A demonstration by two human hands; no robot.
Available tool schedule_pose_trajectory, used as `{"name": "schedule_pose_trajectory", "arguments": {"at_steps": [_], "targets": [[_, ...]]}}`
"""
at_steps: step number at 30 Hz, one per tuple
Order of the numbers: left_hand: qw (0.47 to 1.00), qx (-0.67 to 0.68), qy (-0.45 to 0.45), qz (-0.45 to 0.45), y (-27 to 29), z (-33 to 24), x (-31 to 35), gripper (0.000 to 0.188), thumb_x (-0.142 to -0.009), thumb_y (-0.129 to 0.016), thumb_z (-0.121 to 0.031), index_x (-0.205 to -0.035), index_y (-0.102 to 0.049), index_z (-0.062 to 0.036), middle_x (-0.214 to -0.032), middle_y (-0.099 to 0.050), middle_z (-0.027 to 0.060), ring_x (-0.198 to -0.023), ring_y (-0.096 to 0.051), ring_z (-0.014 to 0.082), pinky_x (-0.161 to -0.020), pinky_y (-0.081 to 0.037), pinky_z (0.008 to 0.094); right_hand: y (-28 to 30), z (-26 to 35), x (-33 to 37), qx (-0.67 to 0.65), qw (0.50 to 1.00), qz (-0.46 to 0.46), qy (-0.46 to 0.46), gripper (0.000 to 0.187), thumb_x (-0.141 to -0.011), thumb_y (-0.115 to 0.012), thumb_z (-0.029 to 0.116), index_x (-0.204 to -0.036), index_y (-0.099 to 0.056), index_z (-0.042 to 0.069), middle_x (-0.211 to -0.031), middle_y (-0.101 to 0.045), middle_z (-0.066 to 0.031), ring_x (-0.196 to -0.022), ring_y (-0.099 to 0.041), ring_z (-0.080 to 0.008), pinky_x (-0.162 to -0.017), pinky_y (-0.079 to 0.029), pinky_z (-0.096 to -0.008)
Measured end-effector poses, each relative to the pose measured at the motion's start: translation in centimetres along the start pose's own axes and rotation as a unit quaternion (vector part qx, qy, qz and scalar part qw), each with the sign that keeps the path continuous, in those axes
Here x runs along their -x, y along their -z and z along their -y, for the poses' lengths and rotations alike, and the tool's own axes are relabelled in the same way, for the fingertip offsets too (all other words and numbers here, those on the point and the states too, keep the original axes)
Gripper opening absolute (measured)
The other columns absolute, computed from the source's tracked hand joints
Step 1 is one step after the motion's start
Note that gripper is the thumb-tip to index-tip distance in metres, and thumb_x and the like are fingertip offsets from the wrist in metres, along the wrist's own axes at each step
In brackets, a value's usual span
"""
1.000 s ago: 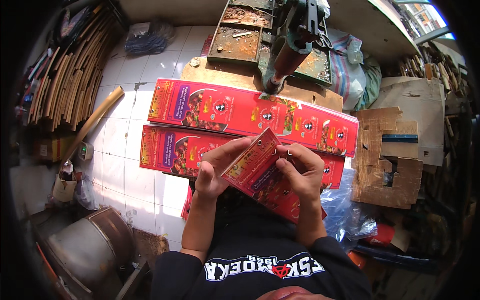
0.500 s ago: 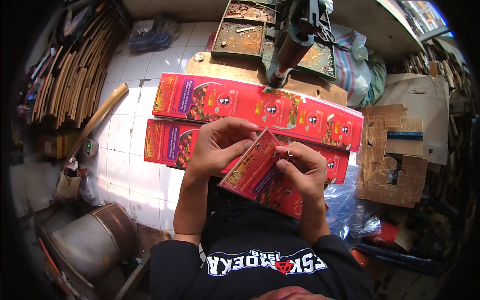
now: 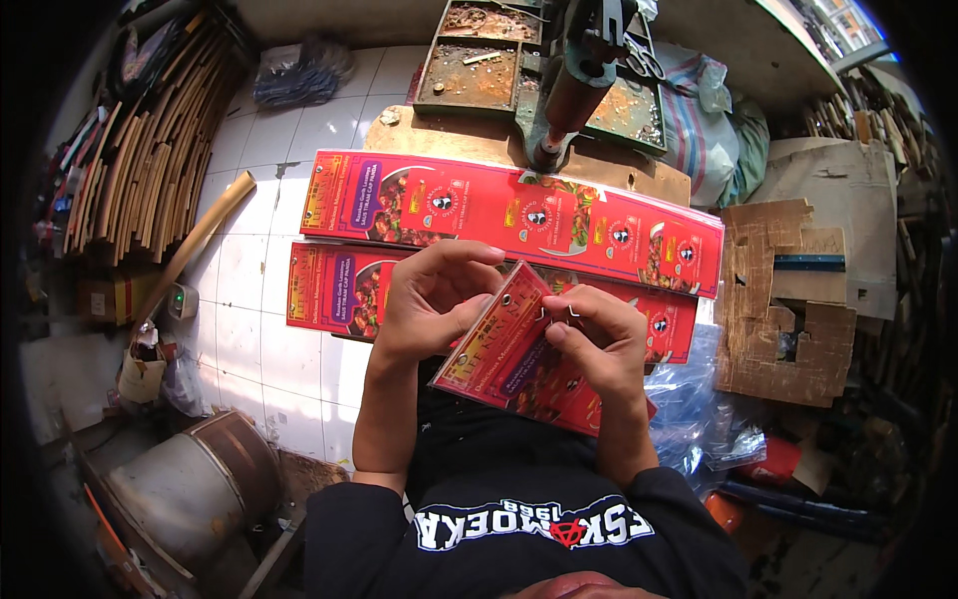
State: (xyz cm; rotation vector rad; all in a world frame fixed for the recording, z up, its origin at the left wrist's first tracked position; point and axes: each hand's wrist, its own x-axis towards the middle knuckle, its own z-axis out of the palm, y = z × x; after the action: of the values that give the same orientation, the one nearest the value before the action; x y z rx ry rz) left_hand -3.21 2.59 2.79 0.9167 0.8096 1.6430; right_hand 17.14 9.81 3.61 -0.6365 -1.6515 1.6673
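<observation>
A glossy red printed card strip (image 3: pixel 509 364) hangs tilted over my lap, with small metal eyelets along its yellow-banded end. At that end's upper edge, my left hand (image 3: pixel 431 304) is closed, thumb against the card and fingers curled partly behind it. My right hand (image 3: pixel 602 334) pinches a small bent metal wire (image 3: pixel 573 310) between thumb and forefinger, just over the card's upper corner. Whether the wire passes through an eyelet is hidden by my fingers. Beyond my hands lie two stacks of similar red strips, the farther stack (image 3: pixel 479 208) and the nearer stack (image 3: pixel 324 290).
A press-like machine (image 3: pixel 574 105) rises behind the stacks, flanked by a metal parts tray (image 3: pixel 467 75). Scissors (image 3: pixel 644 62) lie at its right. Cut cardboard (image 3: pixel 778 349) and clear plastic bags (image 3: pixel 689 399) are on the right; a metal drum (image 3: pixel 190 479) stands lower left.
The card and both hands have shifted very slightly, the card's lower left corner moving a little left. My grips look the same, and the view has tilted slightly.
</observation>
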Motion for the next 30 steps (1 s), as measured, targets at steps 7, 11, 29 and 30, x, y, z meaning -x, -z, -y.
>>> {"name": "schedule_pose_trajectory", "arguments": {"at_steps": [7, 11, 29, 30], "targets": [[0.999, 0.023, 0.025, -0.017, 0.4, 0.2, 0.3, 0.033, -0.083, -0.067, 0.003, -0.114, -0.056, 0.0018, -0.092, -0.066, 0.0102, -0.087, -0.065, 0.0135, -0.078, -0.052, 0.0265, 0.1, 0.2, 0.1, 0.011, 1.000, 0.003, -0.009, 0.026, -0.081, -0.069, -0.005, -0.108, -0.069, -0.002, -0.081, -0.061, -0.0017, -0.069, -0.052, -0.0037, -0.059, -0.039, -0.0190], [0.989, 0.101, 0.109, 0.023, 1.4, -0.1, -0.8, 0.032, -0.081, -0.069, -0.002, -0.110, -0.056, 0.0000, -0.094, -0.065, 0.0074, -0.090, -0.063, 0.0113, -0.081, -0.049, 0.0253, -0.3, -0.1, 0.0, 0.006, 1.000, 0.004, -0.012, 0.026, -0.081, -0.070, -0.005, -0.106, -0.069, -0.001, -0.080, -0.061, -0.0018, -0.068, -0.052, -0.0045, -0.058, -0.039, -0.0196], [0.932, 0.087, 0.297, 0.189, 2.3, -3.7, -2.4, 0.036, -0.092, -0.056, -0.003, -0.124, -0.041, -0.0017, -0.110, -0.063, 0.0091, -0.102, -0.059, 0.0109, -0.088, -0.046, 0.0264, -0.5, 0.1, 0.3, 0.037, 0.998, 0.045, -0.015, 0.026, -0.079, -0.070, -0.007, -0.104, -0.069, -0.004, -0.085, -0.065, -0.0101, -0.077, -0.060, -0.0131, -0.067, -0.045, -0.0231], [0.933, 0.087, 0.295, 0.185, 2.3, -3.8, -2.4, 0.034, -0.092, -0.056, -0.004, -0.123, -0.041, -0.0018, -0.110, -0.062, 0.0089, -0.103, -0.059, 0.0108, -0.088, -0.046, 0.0265, -0.6, -0.1, 0.3, 0.033, 0.999, 0.034, -0.012, 0.026, -0.079, -0.070, -0.006, -0.104, -0.069, -0.003, -0.082, -0.064, -0.0084, -0.073, -0.058, -0.0115, -0.064, -0.043, -0.0229]]}}
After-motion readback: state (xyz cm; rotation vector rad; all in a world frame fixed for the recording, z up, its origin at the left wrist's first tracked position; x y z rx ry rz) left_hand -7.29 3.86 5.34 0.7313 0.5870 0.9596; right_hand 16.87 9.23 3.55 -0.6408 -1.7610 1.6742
